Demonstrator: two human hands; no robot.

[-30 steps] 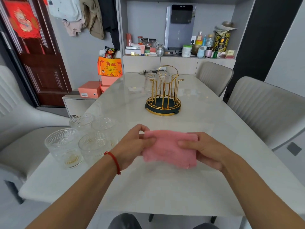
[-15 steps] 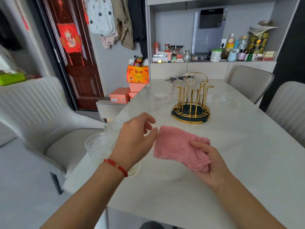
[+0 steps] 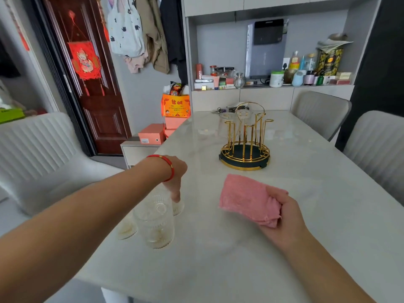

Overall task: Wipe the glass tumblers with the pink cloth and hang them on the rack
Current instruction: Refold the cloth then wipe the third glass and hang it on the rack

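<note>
Several clear ribbed glass tumblers stand near the table's left edge: one in front (image 3: 156, 224), one to its left (image 3: 126, 229), and one behind (image 3: 178, 207). My left hand (image 3: 175, 178), with a red string at the wrist, hangs over them. Its fingers point down onto the rear tumbler, and the grip is hidden. My right hand (image 3: 282, 212) holds the folded pink cloth (image 3: 244, 199) just above the table. The gold rack (image 3: 244, 159) with a dark round base stands farther back, with two tumblers (image 3: 227, 125) upside down on its far pegs.
The pale marble table (image 3: 306, 215) has grey padded chairs on the left (image 3: 37, 149) and right (image 3: 380, 145), and another at the far right end (image 3: 321, 110). Keys (image 3: 218, 110) lie at the far end. Orange boxes (image 3: 153, 134) sit on a low cabinet left of the table.
My left hand let go of the pink cloth and swung left and down onto the tumblers. My right hand kept the cloth. The view turned to the left.
</note>
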